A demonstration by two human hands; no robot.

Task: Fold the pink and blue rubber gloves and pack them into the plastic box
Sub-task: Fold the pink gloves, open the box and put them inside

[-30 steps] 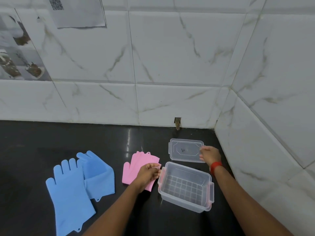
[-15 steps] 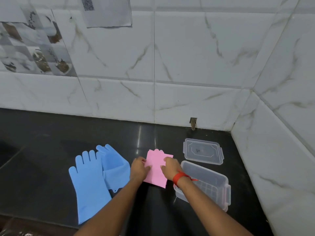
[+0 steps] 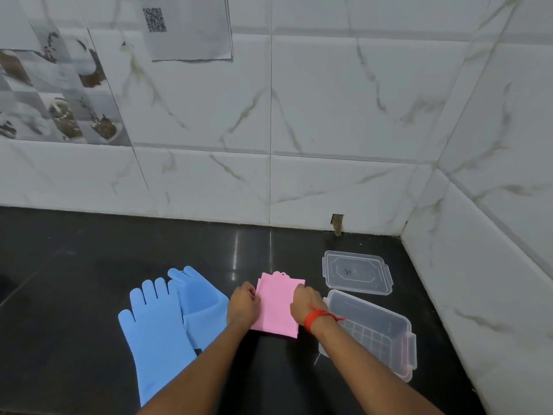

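**Both hands on the folded pink gloves**

The pink gloves (image 3: 276, 307) lie folded into a flat rectangle on the black counter (image 3: 89, 280), just left of the clear plastic box (image 3: 411, 339). The left hand (image 3: 243, 304) holds the rectangle's left edge with its fingers curled tight. The right hand (image 3: 305, 304), with a red thread (image 3: 314, 317) round its wrist, grips the right edge in the same curled way. Both hands show their backs, so the fingertips are hidden. The box stands open with nothing in it, and its lid (image 3: 357, 272) lies flat on the counter just behind it. The blue gloves (image 3: 161, 322) lie to the left of the hands, overlapping; the nearer one is spread flat with fingers pointing at the wall.
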